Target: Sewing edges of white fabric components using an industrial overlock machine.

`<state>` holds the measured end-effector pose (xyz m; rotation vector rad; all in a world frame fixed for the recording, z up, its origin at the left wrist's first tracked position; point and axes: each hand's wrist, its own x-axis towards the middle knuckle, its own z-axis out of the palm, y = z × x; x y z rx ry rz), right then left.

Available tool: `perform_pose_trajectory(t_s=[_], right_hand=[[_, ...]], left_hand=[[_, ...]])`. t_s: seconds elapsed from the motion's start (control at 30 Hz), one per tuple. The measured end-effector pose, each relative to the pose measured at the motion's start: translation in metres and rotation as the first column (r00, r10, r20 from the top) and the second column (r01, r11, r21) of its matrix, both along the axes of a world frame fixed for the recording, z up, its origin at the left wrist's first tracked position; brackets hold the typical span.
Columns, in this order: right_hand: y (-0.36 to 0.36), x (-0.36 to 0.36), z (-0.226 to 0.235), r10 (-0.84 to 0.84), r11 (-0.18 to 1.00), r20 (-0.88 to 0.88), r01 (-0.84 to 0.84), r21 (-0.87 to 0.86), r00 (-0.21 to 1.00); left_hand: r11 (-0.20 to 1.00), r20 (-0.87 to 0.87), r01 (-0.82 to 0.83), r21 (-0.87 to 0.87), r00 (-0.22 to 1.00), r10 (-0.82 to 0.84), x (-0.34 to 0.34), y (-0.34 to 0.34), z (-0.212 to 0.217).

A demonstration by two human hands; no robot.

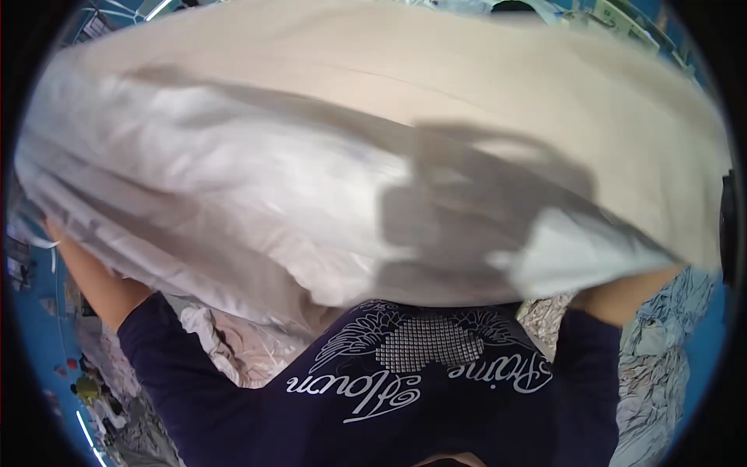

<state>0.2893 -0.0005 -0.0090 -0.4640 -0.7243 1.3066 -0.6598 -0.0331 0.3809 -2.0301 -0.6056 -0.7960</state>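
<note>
Nearest, crumpled linens (233, 350) lie below, while both forearms reach under a white pillowcase (233, 194) over a cream pillow (506, 93) held up, apparently mid-stuffing, each grip hidden so I cannot tell its state; next calls for even tugging.

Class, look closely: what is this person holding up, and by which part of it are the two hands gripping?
A large pale cloth sheet, stretched wide; both arms reach to its opposite side edges, but the hands themselves are hidden behind the fabric, so the exact grip cannot be told.
</note>
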Motion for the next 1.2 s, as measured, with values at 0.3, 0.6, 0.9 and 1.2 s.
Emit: perform_pose_trajectory(t_s=[0.3,0.6,0.9,1.2], right_hand=[[-0.272,0.038,-0.099,-0.291,0.939,0.449,0.342,-0.036,0.845],[-0.135,-0.176,-0.113,-0.344,0.797,0.812,0.604,-0.014,0.472],[0.026,-0.221,-0.278,0.291,0.946,0.903,-0.045,-0.321,-0.317],[-0.013,-0.263,0.015,-0.368,0.929,0.657,0.294,0.226,0.658]], left_hand=[[0.797,0.324,0.34,-0.5,0.926,-0.192,0.331,0.064,-0.08],[0.749,0.616,0.295,-0.593,0.765,0.186,0.396,0.117,-0.218],[0.265,0.677,0.634,-0.726,0.727,0.115,0.448,0.053,-0.288],[0.285,0.592,0.532,-0.797,0.781,0.198,0.448,0.041,-0.324]])
